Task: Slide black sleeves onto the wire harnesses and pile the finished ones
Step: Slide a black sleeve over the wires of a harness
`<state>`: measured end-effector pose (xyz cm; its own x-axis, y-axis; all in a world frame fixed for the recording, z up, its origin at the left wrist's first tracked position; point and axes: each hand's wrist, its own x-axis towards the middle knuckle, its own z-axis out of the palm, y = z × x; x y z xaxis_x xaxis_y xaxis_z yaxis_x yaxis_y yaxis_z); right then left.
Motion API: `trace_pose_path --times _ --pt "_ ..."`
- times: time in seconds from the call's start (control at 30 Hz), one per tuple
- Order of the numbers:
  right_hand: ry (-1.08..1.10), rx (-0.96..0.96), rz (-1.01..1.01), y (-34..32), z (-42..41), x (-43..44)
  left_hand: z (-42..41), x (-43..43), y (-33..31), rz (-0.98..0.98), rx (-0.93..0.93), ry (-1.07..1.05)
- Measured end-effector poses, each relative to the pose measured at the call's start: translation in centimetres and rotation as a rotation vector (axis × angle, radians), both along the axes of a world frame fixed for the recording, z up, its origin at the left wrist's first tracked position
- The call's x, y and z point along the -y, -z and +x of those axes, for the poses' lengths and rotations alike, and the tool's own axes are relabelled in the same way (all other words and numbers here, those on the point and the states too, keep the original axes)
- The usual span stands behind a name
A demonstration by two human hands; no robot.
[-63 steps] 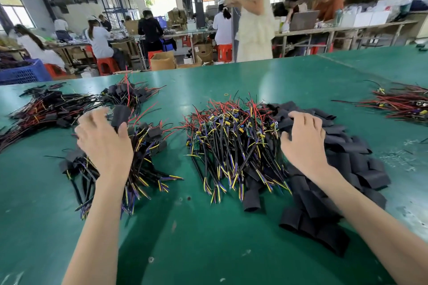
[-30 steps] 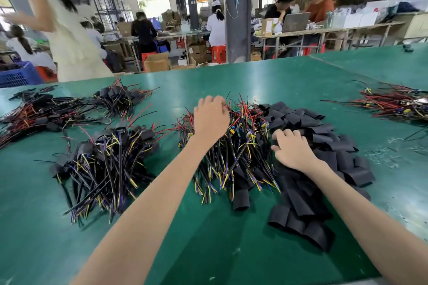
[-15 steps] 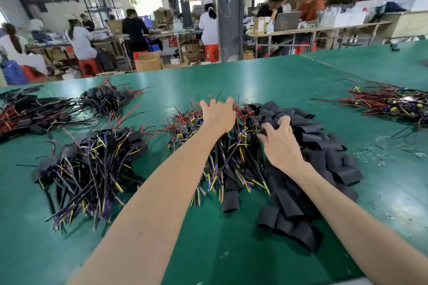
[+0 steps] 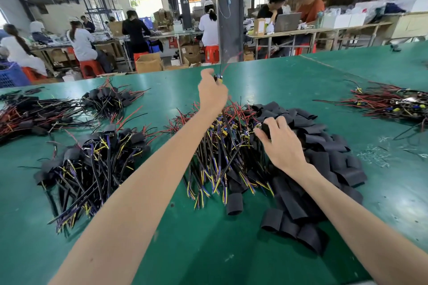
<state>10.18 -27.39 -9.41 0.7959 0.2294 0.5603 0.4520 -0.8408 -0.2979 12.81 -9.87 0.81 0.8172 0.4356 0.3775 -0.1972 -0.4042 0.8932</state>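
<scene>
On the green table a heap of bare wire harnesses (image 4: 222,152) lies in the middle, with a heap of flat black sleeves (image 4: 322,164) to its right. My left hand (image 4: 212,95) is raised above the far end of the harness heap and pinches one harness (image 4: 228,127) by its connector end; its wires trail down into the heap. My right hand (image 4: 281,143) rests at the edge of the sleeve heap, fingers curled round one black sleeve (image 4: 266,128). A pile of sleeved harnesses (image 4: 92,164) lies at the left.
More harness bundles (image 4: 41,113) lie at the far left, and a tangle of red wires (image 4: 389,104) at the far right. A loose sleeve (image 4: 234,203) lies near the front of the middle heap. People work at benches beyond the table's far edge.
My left hand left the sleeved pile, crossed to the middle heap, and has now lifted one harness up. My right hand stayed on the sleeves and now holds one.
</scene>
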Motion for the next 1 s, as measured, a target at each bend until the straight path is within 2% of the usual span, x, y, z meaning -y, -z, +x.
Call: trace_pose_path --times 0.1,0.23,0.3,0.37,0.4,0.53,0.7,0.8,0.9,1.0 --pt "-0.014 -0.060 0.160 -0.5 -0.5 -0.2 -1.2 -1.3 -3.0 0.075 0.009 -0.020" --pt "-0.094 -0.131 0.275 -1.1 -1.4 -0.7 -5.6 -3.5 -4.9 0.379 0.091 -0.058" --pt "-0.131 -0.107 0.222 -1.5 -2.1 -1.2 -8.4 -4.7 -3.8 0.642 0.065 -0.102" --pt "-0.136 -0.101 0.116 -1.4 -2.7 -1.7 -10.7 -5.5 -1.3 0.802 -0.029 -0.138" --pt "-0.156 -0.101 0.078 -1.2 -2.7 -2.0 -11.6 -5.7 0.2 0.830 -0.071 -0.141" --pt "-0.252 -0.232 0.146 -0.7 -3.2 -2.7 -13.6 -6.2 5.1 0.805 -0.141 -0.148" --pt "-0.227 -0.258 -0.131 0.1 -2.5 -2.3 -14.1 -7.1 7.0 0.852 -0.163 -0.129" --pt "-0.217 -0.229 -0.227 0.4 -2.3 -2.0 -14.3 -7.4 7.5 0.888 -0.210 -0.122" --pt "-0.159 -0.148 -0.355 0.6 -2.3 -2.0 -14.5 -7.4 7.9 1.056 -0.270 -0.141" --pt "-0.175 -0.148 -0.372 0.7 -2.4 -2.1 -14.6 -7.0 8.3 1.248 -0.081 -0.277"
